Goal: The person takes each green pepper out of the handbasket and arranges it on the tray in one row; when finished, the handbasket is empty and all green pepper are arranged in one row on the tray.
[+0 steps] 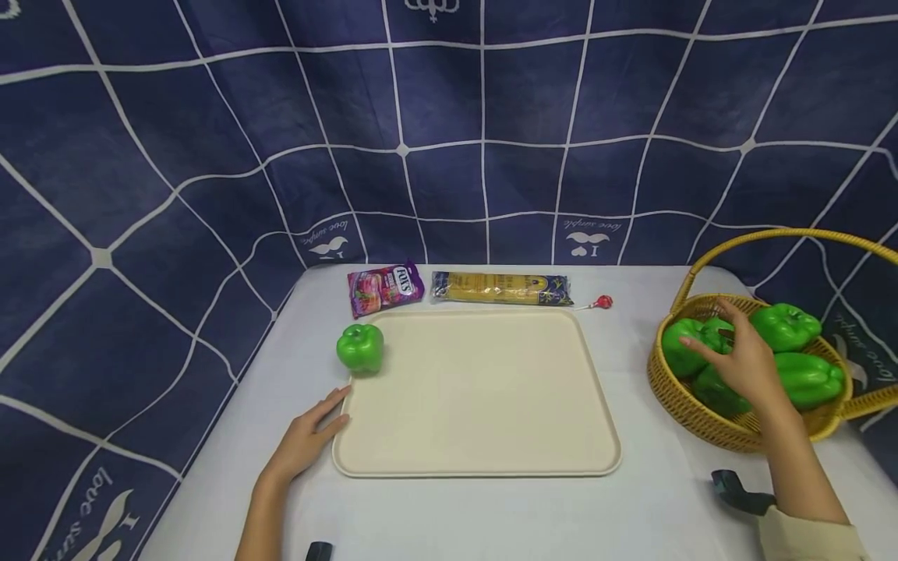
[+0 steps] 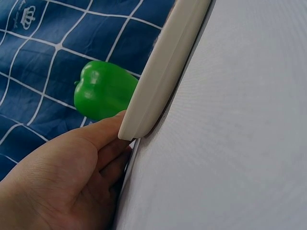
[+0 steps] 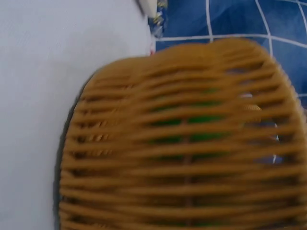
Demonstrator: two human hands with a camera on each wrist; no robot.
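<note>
My left hand [image 1: 309,440] rests on the white table with its fingertips at the left edge of a cream tray [image 1: 484,393]. In the left wrist view the fingers of that hand [image 2: 72,163] lie fairly straight against the tray's rim [image 2: 160,72]. A green bell pepper [image 1: 361,347] sits on the tray's far left corner. My right hand [image 1: 747,358] reaches into a yellow wicker basket [image 1: 666,382], thumb and fingers spread apart over a green pepper [image 1: 680,362]. The right wrist view shows mostly the basket's woven side [image 3: 187,167], with the hand hidden.
More green peppers [image 1: 784,326] lie in the basket, whose tall handle [image 1: 793,232] arches above. Behind the tray are a purple candy bag [image 1: 386,289], a pasta packet [image 1: 500,287] and a red lollipop [image 1: 603,301]. A dark blue checked cloth [image 1: 449,179] hangs behind the table.
</note>
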